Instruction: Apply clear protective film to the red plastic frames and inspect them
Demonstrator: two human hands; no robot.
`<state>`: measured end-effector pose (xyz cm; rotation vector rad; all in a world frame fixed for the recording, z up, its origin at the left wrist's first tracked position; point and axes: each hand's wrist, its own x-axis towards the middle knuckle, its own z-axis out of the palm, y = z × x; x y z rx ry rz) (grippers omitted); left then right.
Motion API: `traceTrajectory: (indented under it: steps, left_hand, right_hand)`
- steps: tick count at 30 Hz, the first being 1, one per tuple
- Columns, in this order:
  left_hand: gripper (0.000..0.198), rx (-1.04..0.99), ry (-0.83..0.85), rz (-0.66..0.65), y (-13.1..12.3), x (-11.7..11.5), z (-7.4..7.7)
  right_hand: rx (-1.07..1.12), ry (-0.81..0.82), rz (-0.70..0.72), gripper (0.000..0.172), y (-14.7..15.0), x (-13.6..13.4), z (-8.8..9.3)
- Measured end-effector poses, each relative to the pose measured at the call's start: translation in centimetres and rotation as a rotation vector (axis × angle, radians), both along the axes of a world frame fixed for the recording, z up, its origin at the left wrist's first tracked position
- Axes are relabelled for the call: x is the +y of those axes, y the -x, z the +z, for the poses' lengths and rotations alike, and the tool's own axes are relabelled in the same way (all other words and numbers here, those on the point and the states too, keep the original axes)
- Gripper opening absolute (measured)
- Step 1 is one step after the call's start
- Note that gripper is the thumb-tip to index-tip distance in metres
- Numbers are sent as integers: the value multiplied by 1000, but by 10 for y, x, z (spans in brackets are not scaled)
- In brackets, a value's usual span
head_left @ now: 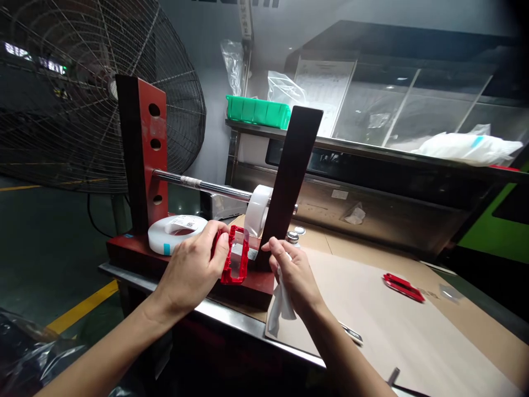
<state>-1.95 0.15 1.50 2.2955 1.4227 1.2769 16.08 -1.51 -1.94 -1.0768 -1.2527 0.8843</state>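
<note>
My left hand point(198, 259) is closed around the side of a red plastic frame point(244, 262), held upright in front of the dark red stand point(248, 289). Just behind the frame's top edge, a roll of clear film point(256, 212) hangs on a metal rod point(223, 190), its lower end reaching down to the frame. My right hand point(295, 273) is beside the stand's dark upright point(292, 176), thumb and forefinger pinched together. A white cloth point(283, 303) hangs out of its curled fingers. Whether the fingertips also pinch something small, I cannot make out.
A second film roll point(159, 240) lies on the stand's base. Another red plastic part point(403, 288) and a cutter knife point(351, 333) lie on the cardboard-covered table point(330, 286). Behind stand a large fan point(173, 82) and a shelf with a green bin point(258, 112). A metal-capped bottle point(292, 237) is near the upright.
</note>
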Motion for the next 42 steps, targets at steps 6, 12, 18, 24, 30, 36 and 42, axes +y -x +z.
traceTrajectory:
  steps: [6,12,18,24,30,36,42]
  left_hand:
    - [27,35,-23,-13,-4,0,4]
    - [27,54,-55,-10,-4,-1,5]
    - [29,54,-62,-15,-4,-2,6]
    - [29,66,-74,-11,-4,-2,8]
    - [29,76,-78,-12,-6,-3,9]
    - [31,86,-89,-6,-5,-3,9]
    - [30,76,-11,1,-3,-3,5]
  right_hand:
    - [28,39,45,56,5,21,1]
    - [94,84,118,51,9,17,9]
    - [127,83,131,47,12,14,13]
    - [139,77,129,47,13,15,9]
    - [119,97,164,47,11,16,7]
    - [153,83,165,46,14,16,9]
    - [195,45,130,45,18,9,6]
